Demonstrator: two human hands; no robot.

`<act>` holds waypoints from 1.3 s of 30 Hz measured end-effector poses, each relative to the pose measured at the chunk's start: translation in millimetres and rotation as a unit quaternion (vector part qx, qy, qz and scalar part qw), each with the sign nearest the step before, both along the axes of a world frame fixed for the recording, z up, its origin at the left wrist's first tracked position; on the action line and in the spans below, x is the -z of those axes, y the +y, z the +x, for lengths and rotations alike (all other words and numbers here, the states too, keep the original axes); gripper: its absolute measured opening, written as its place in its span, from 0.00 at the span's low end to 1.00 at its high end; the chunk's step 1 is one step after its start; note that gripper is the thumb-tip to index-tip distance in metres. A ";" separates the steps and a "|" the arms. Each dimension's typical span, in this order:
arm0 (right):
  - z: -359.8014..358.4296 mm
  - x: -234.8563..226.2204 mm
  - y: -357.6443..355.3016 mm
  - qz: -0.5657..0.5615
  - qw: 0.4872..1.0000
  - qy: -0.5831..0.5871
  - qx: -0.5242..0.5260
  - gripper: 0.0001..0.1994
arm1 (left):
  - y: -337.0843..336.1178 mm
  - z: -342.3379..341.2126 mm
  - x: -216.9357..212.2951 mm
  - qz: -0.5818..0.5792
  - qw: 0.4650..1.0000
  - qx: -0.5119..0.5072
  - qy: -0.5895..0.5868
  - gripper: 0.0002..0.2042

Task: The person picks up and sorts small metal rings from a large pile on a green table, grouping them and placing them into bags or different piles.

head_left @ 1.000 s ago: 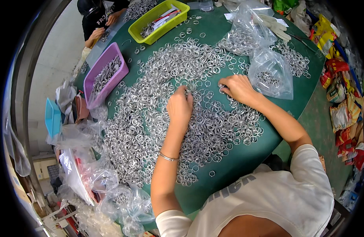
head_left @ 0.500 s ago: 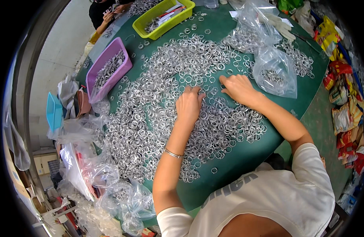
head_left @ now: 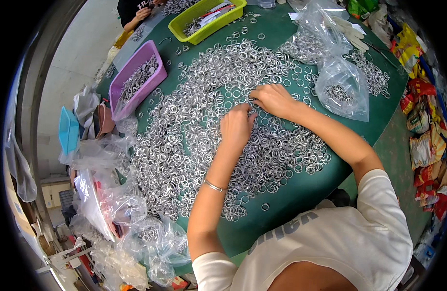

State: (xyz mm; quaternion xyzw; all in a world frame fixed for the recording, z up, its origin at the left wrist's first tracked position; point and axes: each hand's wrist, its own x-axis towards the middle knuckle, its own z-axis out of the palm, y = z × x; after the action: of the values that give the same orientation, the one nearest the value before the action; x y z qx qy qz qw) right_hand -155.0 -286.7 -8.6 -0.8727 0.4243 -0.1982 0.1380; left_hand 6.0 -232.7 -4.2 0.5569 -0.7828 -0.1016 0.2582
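A wide heap of small silver metal rings (head_left: 184,145) covers the green table (head_left: 291,194). My left hand (head_left: 235,127) rests palm down on the rings near the middle of the heap, fingers curled; a thin bracelet sits on its wrist. Just beyond it, my right hand (head_left: 272,99) also lies on the rings, its fingertips close to the left hand's. Whether either hand pinches a ring is hidden by the fingers.
A purple tray (head_left: 136,85) and a yellow-green tray (head_left: 209,19) hold more rings at the back left. Clear plastic bags (head_left: 342,87) of rings sit at the right. Crumpled bags (head_left: 112,203) pile at the left edge. Another person's hand (head_left: 141,12) works at the far end.
Both hands slid closer together over the rings, the left one moving toward the right. The view shifted slightly forward.
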 end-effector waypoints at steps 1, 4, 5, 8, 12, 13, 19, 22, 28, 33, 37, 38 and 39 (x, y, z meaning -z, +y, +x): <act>-1.9 -0.3 -0.8 -0.002 1.000 -0.008 0.002 0.06 | -1.0 -2.5 1.4 -0.001 1.000 0.002 0.007 0.08; -12.6 0.5 2.7 0.001 0.997 -0.061 0.043 0.06 | -0.3 4.8 -5.1 0.130 0.976 -0.033 0.174 0.05; -19.3 -8.2 8.4 0.016 0.996 -0.053 0.066 0.05 | 0.8 8.0 -14.2 0.228 0.925 -0.065 0.296 0.05; -25.1 -29.0 17.2 0.109 0.989 -0.083 0.060 0.05 | 8.4 16.3 -31.7 0.341 0.646 -0.106 0.674 0.05; -15.7 -16.7 15.5 0.126 0.988 -0.084 -0.024 0.07 | 22.6 32.4 -18.0 0.372 0.553 -0.047 0.744 0.06; -11.6 -11.0 15.4 0.099 0.992 -0.064 -0.039 0.07 | 26.7 31.6 -20.8 0.375 0.563 -0.057 0.734 0.06; -12.7 -16.5 16.4 0.100 0.993 0.039 -0.055 0.02 | 44.3 36.6 -19.9 0.363 0.645 -0.076 0.668 0.06; -26.1 -18.3 14.8 0.171 0.982 0.064 -0.050 0.03 | 51.9 36.4 -27.5 0.345 0.687 -0.127 0.627 0.06; 19.2 -9.3 18.6 0.039 0.993 -0.049 -0.099 0.07 | 58.0 31.8 -30.1 0.341 0.814 -0.099 0.458 0.07; 13.3 3.6 4.1 0.156 0.964 -0.180 -0.121 0.05 | 66.0 38.7 -32.8 0.378 0.859 -0.042 0.343 0.09; -10.7 -36.9 11.1 0.604 0.644 -0.470 -0.016 0.06 | 62.5 51.5 -18.6 0.073 0.972 -0.138 0.177 0.09; -8.8 -44.4 18.3 0.603 0.590 -0.536 0.023 0.06 | 57.9 54.5 -14.1 0.032 0.980 -0.148 0.132 0.08; -9.0 -43.1 19.5 0.616 0.574 -0.539 0.013 0.05 | 53.6 56.7 -10.2 -0.009 0.984 -0.158 0.087 0.08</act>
State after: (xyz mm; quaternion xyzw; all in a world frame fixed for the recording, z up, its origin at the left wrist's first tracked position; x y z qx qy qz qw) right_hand -164.0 -267.3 34.5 -0.3028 0.3029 -0.3247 0.8433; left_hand 62.6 -179.2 6.0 0.6602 -0.6608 -0.1008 0.3427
